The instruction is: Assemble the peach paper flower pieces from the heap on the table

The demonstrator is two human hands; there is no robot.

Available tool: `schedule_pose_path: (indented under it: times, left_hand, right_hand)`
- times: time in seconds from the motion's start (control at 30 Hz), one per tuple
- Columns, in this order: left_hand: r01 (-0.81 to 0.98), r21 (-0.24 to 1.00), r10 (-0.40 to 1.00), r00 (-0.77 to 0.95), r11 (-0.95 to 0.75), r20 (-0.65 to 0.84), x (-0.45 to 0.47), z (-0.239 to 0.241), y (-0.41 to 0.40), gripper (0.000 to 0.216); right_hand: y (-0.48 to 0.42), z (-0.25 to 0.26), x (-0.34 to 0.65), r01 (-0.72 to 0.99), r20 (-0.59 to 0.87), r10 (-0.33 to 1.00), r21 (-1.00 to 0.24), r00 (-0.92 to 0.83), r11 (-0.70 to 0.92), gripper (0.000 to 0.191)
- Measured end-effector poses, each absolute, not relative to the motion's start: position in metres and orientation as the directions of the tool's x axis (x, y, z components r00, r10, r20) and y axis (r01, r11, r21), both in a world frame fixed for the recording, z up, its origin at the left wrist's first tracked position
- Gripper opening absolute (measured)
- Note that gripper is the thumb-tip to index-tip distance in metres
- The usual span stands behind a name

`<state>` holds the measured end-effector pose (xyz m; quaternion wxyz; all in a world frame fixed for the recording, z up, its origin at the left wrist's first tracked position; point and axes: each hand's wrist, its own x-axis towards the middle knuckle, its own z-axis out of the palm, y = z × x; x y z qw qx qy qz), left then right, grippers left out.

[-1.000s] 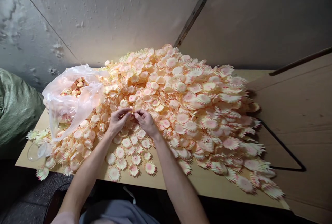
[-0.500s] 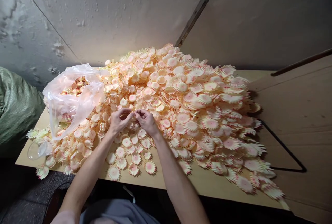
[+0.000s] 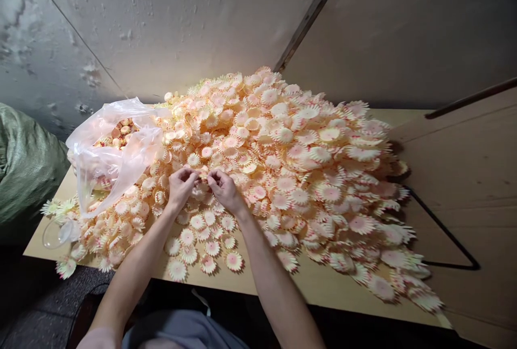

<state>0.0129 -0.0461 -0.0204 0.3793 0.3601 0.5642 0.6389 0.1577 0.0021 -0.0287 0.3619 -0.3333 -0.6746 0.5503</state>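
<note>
While a pale flower shows between my left hand and right hand, over the pile, I cannot tell its direction, long axis or whether I'm gripping it; my hands have parted slightly.

We're seeing warm light glowing on the wall at 10 o'clock, fading dim towards 2, plastic bag shining at 9, shadow filling 6.

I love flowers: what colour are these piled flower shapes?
The flower shapes are cream to pale pink, some edged reddish; best in the head view.
</note>
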Motion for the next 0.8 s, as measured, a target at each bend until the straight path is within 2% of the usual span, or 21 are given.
schedule_pose_path:
  times: [0.07,0.13,0.3,0.47,0.53,0.67,0.8]
  left_hand:
    - [-0.225,0.968,0.893,-0.451,-0.110,-0.004,0.012,-0.019,-0.045,0.021]
    - [-0.248,0.959,0.898,-0.440,-0.138,0.016,0.013,-0.016,-0.046,0.024]
    - [0.035,0.989,0.914,-0.378,-0.147,0.149,0.017,-0.014,-0.050,0.026]
    - [0.090,0.991,0.907,-0.401,-0.100,0.128,0.015,-0.015,-0.049,0.024]
    - [0.064,0.996,0.908,-0.410,-0.062,0.083,0.013,-0.016,-0.048,0.025]
    - [-0.103,0.994,0.923,-0.384,-0.026,-0.016,0.009,-0.017,-0.047,0.026]
    - [-0.162,0.986,0.926,-0.376,-0.043,-0.021,0.007,-0.022,-0.045,0.028]
  right_hand:
    - [0.003,-0.029,0.158,0.035,0.095,0.857,-0.991,-0.506,0.131,0.028]
    - [0.004,-0.029,0.158,0.011,0.066,0.854,-0.996,-0.516,0.084,0.028]
    - [0.004,-0.027,0.158,-0.024,0.087,0.836,-0.996,-0.542,0.088,0.028]
    - [0.003,-0.025,0.158,0.015,0.099,0.838,-0.992,-0.537,0.127,0.028]
    - [0.003,-0.025,0.158,0.027,0.110,0.836,-0.989,-0.538,0.147,0.027]
    - [0.003,-0.027,0.159,0.042,0.107,0.823,-0.987,-0.557,0.157,0.026]
    - [0.005,-0.027,0.158,0.005,0.089,0.815,-0.994,-0.573,0.112,0.027]
